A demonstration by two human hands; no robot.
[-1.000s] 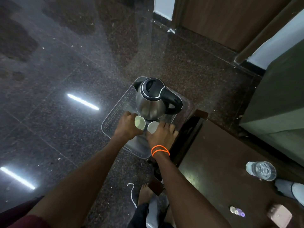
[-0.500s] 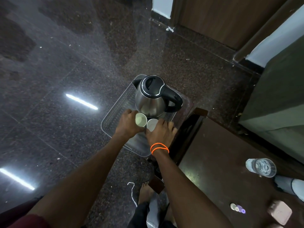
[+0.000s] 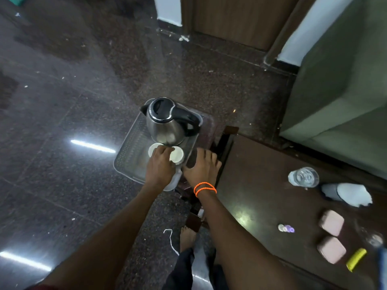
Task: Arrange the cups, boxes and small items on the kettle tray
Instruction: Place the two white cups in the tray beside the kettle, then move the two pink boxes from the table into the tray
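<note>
A clear tray (image 3: 125, 158) sits on the dark floor with a steel kettle (image 3: 167, 124) at its far end. Two white cups stand side by side in front of the kettle: the left cup (image 3: 153, 147) and the right cup (image 3: 177, 155). My left hand (image 3: 160, 165) lies over them, its fingertips curled on the left cup's rim and partly hiding it. My right hand (image 3: 202, 168), with orange bands at the wrist, is off the tray's right edge, fingers spread, holding nothing.
A dark wooden table (image 3: 251, 185) stands to the right with a glass (image 3: 303, 176), a white crumpled item (image 3: 347, 194), two pink boxes (image 3: 332, 222) (image 3: 330, 250), a yellow item (image 3: 356, 262) and small purple pieces (image 3: 285, 228). A green sofa (image 3: 339, 91) is behind.
Both cups have come down onto the tray in front of the kettle. My right hand has let go of the right cup and moved right, off the tray. The view shifted left.
</note>
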